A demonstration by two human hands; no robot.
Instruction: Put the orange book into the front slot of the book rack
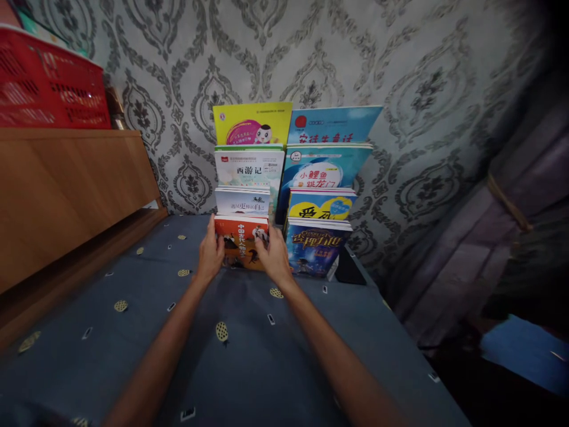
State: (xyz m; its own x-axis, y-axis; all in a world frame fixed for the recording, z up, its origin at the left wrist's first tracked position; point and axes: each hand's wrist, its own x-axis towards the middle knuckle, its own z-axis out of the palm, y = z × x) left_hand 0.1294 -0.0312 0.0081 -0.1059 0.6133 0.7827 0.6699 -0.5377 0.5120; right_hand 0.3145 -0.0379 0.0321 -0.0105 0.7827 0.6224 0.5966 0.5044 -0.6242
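Two rows of books stand upright against the wall, stepped from tall at the back to short in front. My left hand point(210, 252) presses along the left edge of a red and orange book point(242, 240), the front one of the left row. My right hand point(274, 255) grips that book's right edge, thumb on its cover. Behind it rise a pale grey-blue book point(242, 201), a white book point(249, 166) and a yellow-green book point(253, 121). In the right row a dark blue book point(316, 249) is in front of a yellow and blue book point(322, 203) and two blue books.
Dark grey bedding point(249, 367) with pineapple prints lies under the books. A dark flat object point(349, 268) rests right of them. At left, a wooden cabinet point(75, 196) carries a red basket point(53, 83). A curtain point(471, 249) hangs at right, before patterned wallpaper point(413, 89).
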